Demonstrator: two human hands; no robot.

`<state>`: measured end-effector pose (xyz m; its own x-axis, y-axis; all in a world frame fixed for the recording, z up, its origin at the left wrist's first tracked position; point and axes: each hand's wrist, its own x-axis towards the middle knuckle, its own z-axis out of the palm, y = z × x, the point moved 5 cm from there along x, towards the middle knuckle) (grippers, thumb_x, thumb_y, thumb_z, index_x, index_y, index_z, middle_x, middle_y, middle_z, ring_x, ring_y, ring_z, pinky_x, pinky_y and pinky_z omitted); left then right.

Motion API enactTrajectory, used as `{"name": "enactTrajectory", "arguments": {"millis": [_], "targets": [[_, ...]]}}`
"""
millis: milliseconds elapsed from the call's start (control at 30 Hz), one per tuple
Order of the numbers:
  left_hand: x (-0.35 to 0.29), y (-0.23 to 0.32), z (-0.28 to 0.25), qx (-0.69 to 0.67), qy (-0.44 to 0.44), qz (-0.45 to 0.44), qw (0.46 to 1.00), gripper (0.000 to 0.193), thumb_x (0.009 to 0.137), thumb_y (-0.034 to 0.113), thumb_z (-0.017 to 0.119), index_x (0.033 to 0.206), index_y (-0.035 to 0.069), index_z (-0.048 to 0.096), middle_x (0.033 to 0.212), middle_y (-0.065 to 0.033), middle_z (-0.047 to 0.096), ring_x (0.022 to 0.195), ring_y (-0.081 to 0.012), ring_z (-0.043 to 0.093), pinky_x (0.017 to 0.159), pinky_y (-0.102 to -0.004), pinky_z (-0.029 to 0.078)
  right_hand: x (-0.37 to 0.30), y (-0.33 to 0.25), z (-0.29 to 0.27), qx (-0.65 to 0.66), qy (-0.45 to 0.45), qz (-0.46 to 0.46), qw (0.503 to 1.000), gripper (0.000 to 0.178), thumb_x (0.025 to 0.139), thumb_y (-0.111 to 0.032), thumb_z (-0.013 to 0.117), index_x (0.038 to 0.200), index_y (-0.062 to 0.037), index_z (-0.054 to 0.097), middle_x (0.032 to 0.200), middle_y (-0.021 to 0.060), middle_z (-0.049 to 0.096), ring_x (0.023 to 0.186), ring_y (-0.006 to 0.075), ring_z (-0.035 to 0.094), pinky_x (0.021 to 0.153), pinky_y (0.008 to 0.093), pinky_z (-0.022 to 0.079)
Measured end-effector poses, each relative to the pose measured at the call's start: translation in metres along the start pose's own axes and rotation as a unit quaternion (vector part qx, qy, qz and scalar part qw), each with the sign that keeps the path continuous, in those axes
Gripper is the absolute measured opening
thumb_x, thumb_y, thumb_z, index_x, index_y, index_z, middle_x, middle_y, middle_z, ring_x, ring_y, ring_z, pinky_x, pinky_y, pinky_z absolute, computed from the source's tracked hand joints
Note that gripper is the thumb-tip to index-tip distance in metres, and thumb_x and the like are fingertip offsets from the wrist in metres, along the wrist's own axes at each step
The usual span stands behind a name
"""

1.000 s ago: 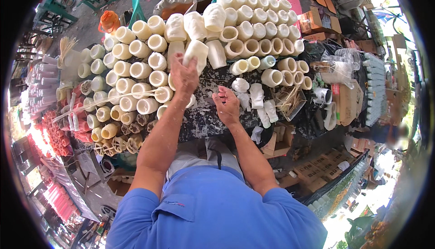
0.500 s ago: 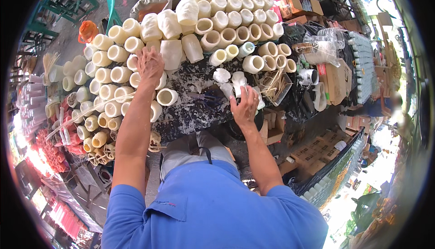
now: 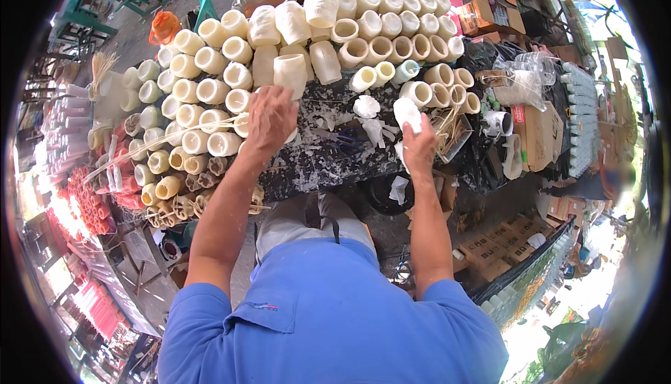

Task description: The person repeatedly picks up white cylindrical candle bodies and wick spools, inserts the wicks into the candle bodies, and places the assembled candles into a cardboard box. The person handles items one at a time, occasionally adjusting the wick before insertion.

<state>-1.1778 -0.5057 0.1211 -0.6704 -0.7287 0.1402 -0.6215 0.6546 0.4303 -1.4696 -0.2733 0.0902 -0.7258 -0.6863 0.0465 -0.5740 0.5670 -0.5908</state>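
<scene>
1. The right hand [image 3: 419,146] has its fingers partly closed around the lower end of a white, rounded, soft-looking rumpled bundle [image 3: 407,113], above the right part of the black, flake-strewn tabletop [image 3: 314,174].
2. The bundle is probably light, yielding and hard to damage; a loose pinch at any fold should do.
3. The left hand [image 3: 271,122] is back-up with fingers bent, just on the near side of a cream, smooth, barrel-shaped cylinder [image 3: 289,73]; whether it grips anything beneath the palm I cannot tell.
4. That cylinder, toward the tabletop's far edge, looks like wax: likely stiff, moderately light, slick, and apt to chip at the rim. Fingers spread around the middle of its wall would be the safer hold.
5. Rows of cream, hollow, thick-walled cups [image 3: 212,91] crowd the tabletop's left side, leaving little finger room there.
6. Between the hands, dark surface runs to the near edge, with a dark bluish tool [image 3: 347,141], too unclear to name, and a white crumpled piece [image 3: 366,106] on it.
7. Near the right edge, thin straw-coloured strands [image 3: 447,122] stick up beside the right hand and could snag.
</scene>
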Motion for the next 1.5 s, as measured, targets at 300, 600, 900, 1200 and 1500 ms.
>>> {"name": "enactTrajectory", "arguments": {"millis": [300, 600, 900, 1200, 1500], "targets": [[-0.054, 0.006, 0.032, 0.13, -0.085, 0.082, 0.985, 0.007, 0.084, 0.008, 0.067, 0.086, 0.003, 0.072, 0.091, -0.0113, 0.068, 0.107, -0.0298, 0.059, 0.099, -0.0443, 0.043, -0.104, -0.008, 0.019, 0.733, -0.259, 0.352, 0.522, 0.056, 0.098, -0.047, 0.066, 0.135, -0.0056, 0.062, 0.13, 0.0164, 0.071, 0.109, 0.0377, 0.073, 0.086, 0.0601, 0.063], [-0.027, 0.008, 0.001, -0.13, 0.091, -0.105, 0.982, 0.014, 0.089, 0.013, 0.078, 0.091, 0.002, 0.07, 0.09, -0.0157, 0.068, 0.088, -0.0384, 0.067, 0.078, -0.0464, 0.053, -0.164, 0.005, 0.099, 0.665, -0.348, 0.409, 0.52, 0.038, 0.108, -0.035, 0.058, 0.12, -0.0017, 0.07, 0.115, 0.0139, 0.076, 0.106, 0.03, 0.074, 0.096, 0.0473, 0.059], [0.101, -0.11, -0.039, -0.227, -0.051, -0.136, 0.963, 0.033, 0.094, 0.027, 0.076, 0.107, -0.003, 0.076, 0.08, -0.0133, 0.071, 0.072, -0.0174, 0.062, 0.072, -0.0374, 0.05, -0.171, 0.023, 0.09, 0.631, -0.345, 0.414, 0.558, 0.035, 0.105, -0.033, 0.063, 0.119, -0.0024, 0.071, 0.116, 0.0138, 0.076, 0.107, 0.0286, 0.074, 0.093, 0.0469, 0.06], [0.112, -0.124, 0.021, 0.134, 0.02, -0.028, 0.99, 0.023, 0.098, 0.019, 0.057, 0.106, 0.007, 0.075, 0.106, -0.018, 0.069, 0.107, -0.0371, 0.067, 0.097, -0.05, 0.052, -0.175, 0.027, 0.092, 0.604, -0.321, 0.436, 0.584, 0.04, 0.102, -0.038, 0.066, 0.124, -0.0037, 0.069, 0.119, 0.0131, 0.075, 0.105, 0.0299, 0.075, 0.087, 0.0451, 0.061], [-0.008, -0.058, -0.057, 0.074, -0.023, -0.103, 0.992, 0.031, 0.094, 0.029, 0.075, 0.104, 0.001, 0.071, 0.092, -0.021, 0.069, 0.091, -0.0391, 0.068, 0.082, -0.0503, 0.056, -0.173, 0.024, 0.098, 0.608, -0.309, 0.467, 0.562, 0.033, 0.103, -0.033, 0.065, 0.121, -0.0053, 0.068, 0.114, 0.0122, 0.075, 0.099, 0.0289, 0.075, 0.082, 0.0452, 0.061]]}}
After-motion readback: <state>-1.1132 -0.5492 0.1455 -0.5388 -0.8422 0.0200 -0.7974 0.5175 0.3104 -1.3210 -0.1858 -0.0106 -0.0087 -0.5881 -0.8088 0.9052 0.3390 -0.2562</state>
